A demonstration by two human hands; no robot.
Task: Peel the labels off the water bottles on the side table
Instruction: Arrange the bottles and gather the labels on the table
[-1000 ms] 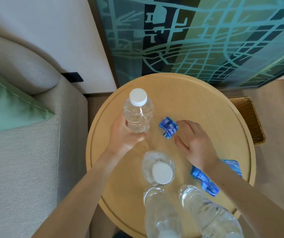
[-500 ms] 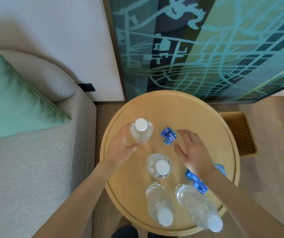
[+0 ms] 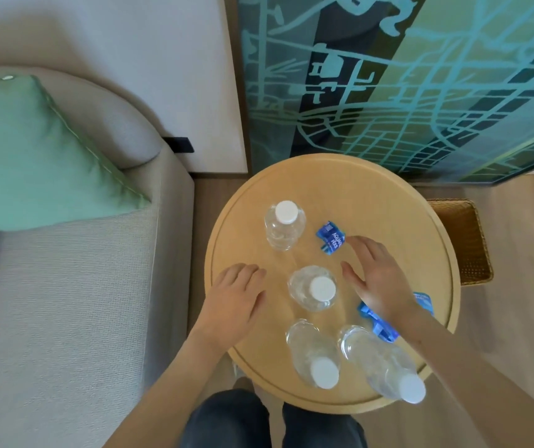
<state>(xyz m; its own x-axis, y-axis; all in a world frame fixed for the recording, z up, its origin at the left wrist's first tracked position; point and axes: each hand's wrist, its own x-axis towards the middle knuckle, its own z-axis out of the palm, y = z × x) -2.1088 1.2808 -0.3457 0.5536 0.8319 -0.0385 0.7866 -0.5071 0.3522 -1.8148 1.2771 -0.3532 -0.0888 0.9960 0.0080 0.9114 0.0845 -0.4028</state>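
Observation:
Several clear, label-free water bottles with white caps stand on the round wooden side table [image 3: 388, 202]: one at the back [image 3: 283, 226], one in the middle [image 3: 314, 289], and two at the front [image 3: 315, 354] [image 3: 385, 363]. A crumpled blue label [image 3: 330, 237] lies beside the back bottle. More blue labels [image 3: 385, 329] lie under my right wrist. My left hand [image 3: 233, 302] hovers empty over the table's left edge, fingers relaxed. My right hand [image 3: 378, 276] is spread open over the table, its fingertips next to the crumpled label.
A grey sofa [image 3: 65, 302] with a green cushion [image 3: 33, 156] stands left of the table. A wicker basket [image 3: 462, 244] sits on the floor at the right. A large teal map picture [image 3: 404, 85] leans against the wall behind. My legs show below the table.
My left hand let go of the back bottle and drew back toward the table's left edge. The camera rose, so the table looks smaller. My right hand stayed near the crumpled label.

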